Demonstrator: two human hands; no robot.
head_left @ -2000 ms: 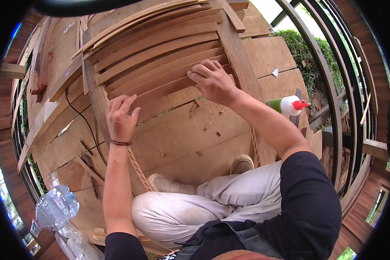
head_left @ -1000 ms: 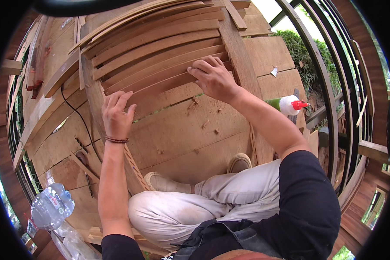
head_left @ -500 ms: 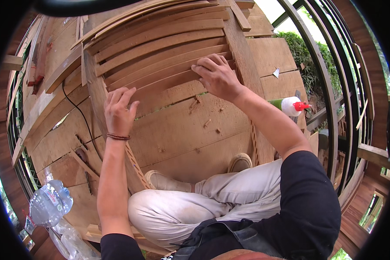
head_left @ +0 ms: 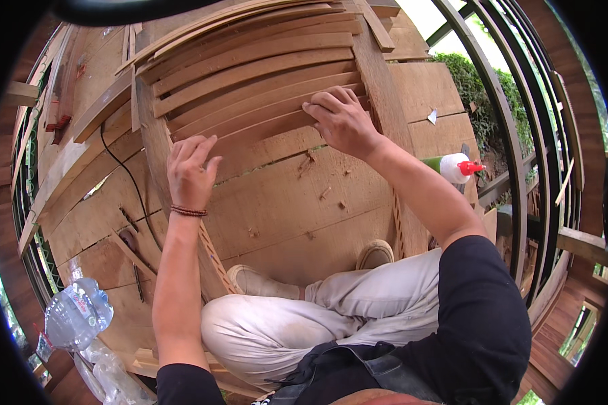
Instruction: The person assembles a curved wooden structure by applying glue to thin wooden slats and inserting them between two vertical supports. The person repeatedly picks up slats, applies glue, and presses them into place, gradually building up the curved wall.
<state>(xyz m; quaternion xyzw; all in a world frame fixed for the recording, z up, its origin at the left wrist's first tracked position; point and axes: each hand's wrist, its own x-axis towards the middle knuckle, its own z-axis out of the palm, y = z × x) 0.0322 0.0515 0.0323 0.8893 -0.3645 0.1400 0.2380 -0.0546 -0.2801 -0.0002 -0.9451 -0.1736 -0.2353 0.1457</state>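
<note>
A wooden frame of several curved slats (head_left: 250, 74) lies on the plank floor in front of my crossed legs. My left hand (head_left: 190, 170) rests by the near left end of the lowest slat (head_left: 263, 128), fingers apart and pressing on the wood. My right hand (head_left: 341, 121) presses flat, fingers spread, on the right end of that slat beside the frame's right side rail (head_left: 378, 88). Neither hand grips a tool.
A glue bottle (head_left: 452, 167) with a red cap lies to the right of my right forearm. A clear plastic water bottle (head_left: 78, 314) sits at lower left. A black cable (head_left: 132, 182) runs across the floor left of the frame. Loose wooden strips (head_left: 81, 121) lie at left. A railing (head_left: 513, 155) curves along the right.
Both hands stay on the lowest slat; they have shifted only slightly as the view moved, the right fingers spreading a little along the slat's end.
</note>
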